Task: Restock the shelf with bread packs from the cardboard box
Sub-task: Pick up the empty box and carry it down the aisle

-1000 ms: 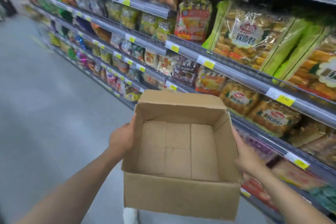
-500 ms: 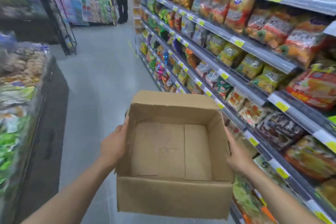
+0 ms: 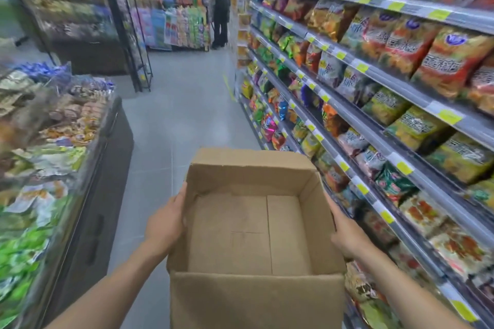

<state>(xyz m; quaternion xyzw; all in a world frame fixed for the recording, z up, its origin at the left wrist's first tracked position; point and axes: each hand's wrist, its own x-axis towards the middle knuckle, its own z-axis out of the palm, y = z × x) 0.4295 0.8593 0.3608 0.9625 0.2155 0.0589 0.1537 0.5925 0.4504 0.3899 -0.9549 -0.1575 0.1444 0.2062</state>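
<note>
We carry one brown corrugated cardboard box (image 3: 256, 299), square-sided and open-topped, between our two hands. The left hand (image 3: 164, 227) presses flat against its left outer wall, and the right hand (image 3: 347, 232) presses the right wall the same way, fingers straight along the card. Inside we see only the matte bottom flaps meeting at straight seams. Just beyond the right hand runs a grey metal shelf unit (image 3: 441, 112) of at least four tiers, lined with yellow price tags and glossy, crinkled snack bags. Left of the left hand stands one dark low display bin (image 3: 88, 195) heaped with packets. Ahead of both hands lies smooth grey floor (image 3: 181, 115).
</note>
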